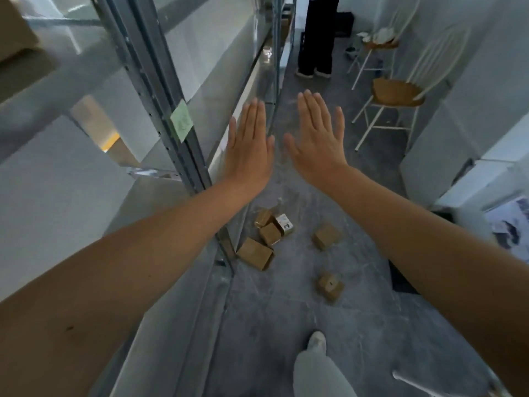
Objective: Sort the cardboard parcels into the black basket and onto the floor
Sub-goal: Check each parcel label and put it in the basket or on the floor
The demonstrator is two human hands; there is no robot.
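small brown cardboard parcels (254, 253) are lying scattered on the grey floor (272, 325). i'm holding left hand (249, 150) and right hand (317, 144) out flat, fingers straight, gripping nothing. can't make out the black basket; that share is probably still waiting.

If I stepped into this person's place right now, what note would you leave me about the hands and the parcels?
Left hand: open, flat, holding nothing.
Right hand: the same.
Parcels: a cluster of four on the floor by the shelf post; two single ones lie apart, the nearer parcel and the farther parcel.
Basket: not clearly in view.
Done: six parcels on the floor.
Left: a cardboard box on the upper shelf may need sorting.
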